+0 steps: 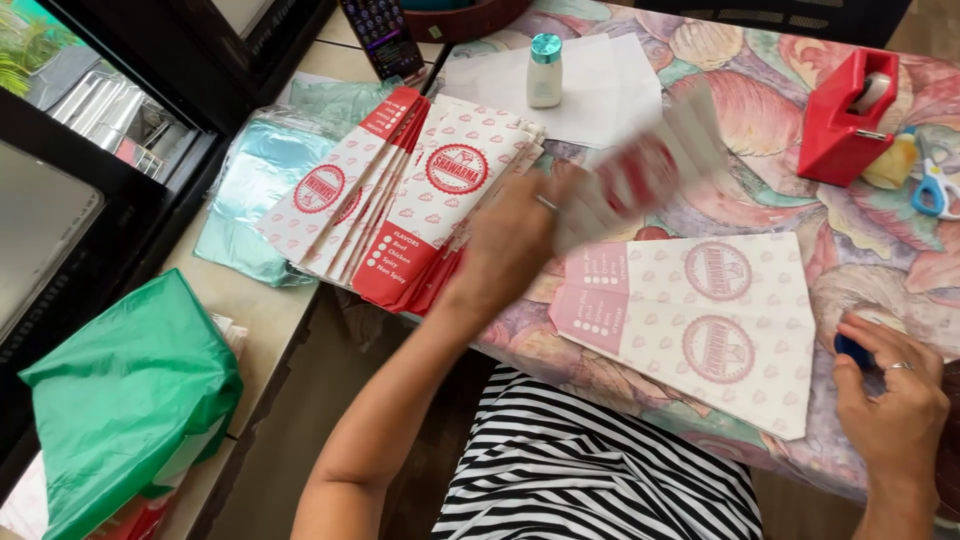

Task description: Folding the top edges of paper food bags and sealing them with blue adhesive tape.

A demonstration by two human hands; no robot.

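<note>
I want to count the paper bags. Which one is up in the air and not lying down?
The blurry red-and-white paper bag in the left hand. The others lie flat: a fanned stack and an unfolded sheet on the table.

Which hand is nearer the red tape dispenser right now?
Left. The left hand, lifting a blurred paper sleeve, is closer to the red tape dispenser; the right hand sits lower, near the table edge.

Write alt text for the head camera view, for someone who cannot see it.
A person's left hand lifts a blurred red-and-white paper sleeve from a fanned stack of sleeves, while the right hand holds a small dark blue object beside a flattened sleeve. A red tape dispenser and white bottle stand on the floral tablecloth.
</note>
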